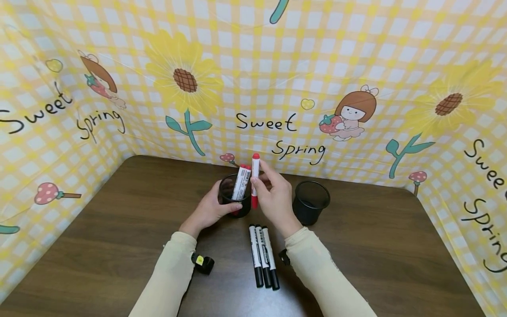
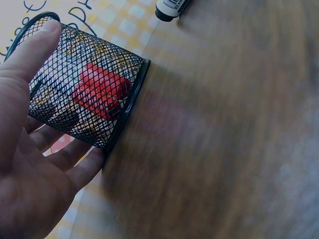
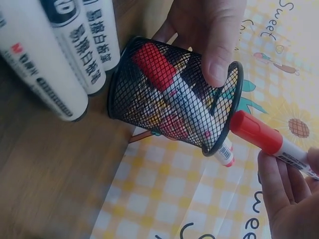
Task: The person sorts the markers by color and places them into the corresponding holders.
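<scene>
My left hand (image 1: pixel 211 205) grips a black mesh pen cup (image 2: pixel 92 74), thumb on the near side and fingers round the far side. Two red whiteboard markers (image 1: pixel 240 182) lean inside it, their red caps (image 2: pixel 102 89) showing low through the mesh. Beside the cup, my right hand (image 1: pixel 273 196) pinches another red marker (image 1: pixel 255 176) between thumb and fingers. That marker is upright in the head view, its red cap (image 3: pixel 256 130) down, close to the cup's rim in the right wrist view.
Three black whiteboard markers (image 1: pixel 263 257) lie side by side on the brown wooden table (image 1: pixel 356 264), in front of the cup. A second black mesh cup (image 1: pixel 311 202) stands right of my right hand. Yellow checked cloth (image 1: pixel 253 66) hangs behind and at both sides.
</scene>
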Available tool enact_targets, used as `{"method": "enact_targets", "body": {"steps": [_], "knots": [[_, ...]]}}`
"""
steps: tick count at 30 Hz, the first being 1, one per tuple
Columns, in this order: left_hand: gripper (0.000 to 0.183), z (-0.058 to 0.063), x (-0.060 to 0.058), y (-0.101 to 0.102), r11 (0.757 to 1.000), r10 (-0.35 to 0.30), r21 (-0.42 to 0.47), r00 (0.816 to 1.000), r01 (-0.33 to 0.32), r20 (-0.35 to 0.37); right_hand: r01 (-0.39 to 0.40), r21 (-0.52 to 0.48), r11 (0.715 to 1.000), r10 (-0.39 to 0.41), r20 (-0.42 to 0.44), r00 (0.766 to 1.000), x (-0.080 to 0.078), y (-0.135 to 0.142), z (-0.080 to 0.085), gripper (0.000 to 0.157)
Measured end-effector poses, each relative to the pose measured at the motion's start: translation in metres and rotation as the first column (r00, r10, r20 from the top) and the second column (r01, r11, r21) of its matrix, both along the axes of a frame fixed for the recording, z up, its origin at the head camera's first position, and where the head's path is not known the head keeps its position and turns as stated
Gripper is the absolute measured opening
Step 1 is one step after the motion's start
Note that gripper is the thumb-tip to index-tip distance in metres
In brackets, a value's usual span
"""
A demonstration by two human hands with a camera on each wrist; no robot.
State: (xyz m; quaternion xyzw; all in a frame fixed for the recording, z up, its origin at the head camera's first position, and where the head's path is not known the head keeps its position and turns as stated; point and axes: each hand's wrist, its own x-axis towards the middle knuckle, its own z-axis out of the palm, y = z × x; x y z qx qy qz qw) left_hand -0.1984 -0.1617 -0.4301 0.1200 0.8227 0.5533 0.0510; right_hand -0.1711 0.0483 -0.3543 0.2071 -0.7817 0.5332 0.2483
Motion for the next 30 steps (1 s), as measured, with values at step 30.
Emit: {"method": "enact_targets", "body": {"steps": [30], "knots": [[0.081, 0.001, 0.001, 0.000, 1.000, 0.007, 0.004, 1.000, -0.007, 0.009, 0.048, -0.212, 0.976, -0.047, 0.010, 0.999, -0.017, -0.029, -0.008, 0.046]]}}
